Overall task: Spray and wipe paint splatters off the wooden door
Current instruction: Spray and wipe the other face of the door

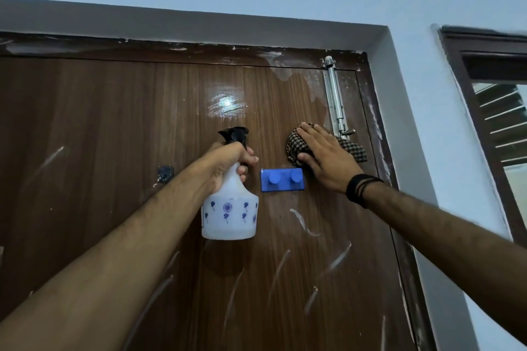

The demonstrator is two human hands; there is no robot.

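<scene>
The brown wooden door (114, 111) fills the view, streaked with white paint splatters (302, 221) across its lower half and along its top edge. My left hand (231, 164) grips the neck of a white spray bottle (229, 211) with blue flower prints and a black nozzle, held upright near the door's middle. My right hand (325, 157) lies flat with straight fingers on a brown checked cloth (296, 141), pressing it against the door just below the bolt. A wet shiny patch (226, 105) glistens above the bottle.
A blue two-peg hook plate (282, 179) is fixed on the door between my hands. A steel tower bolt (335, 94) runs down at the upper right. A small dark hook (165, 173) sits at the left. A dark-framed window (499, 111) lies to the right of the white wall.
</scene>
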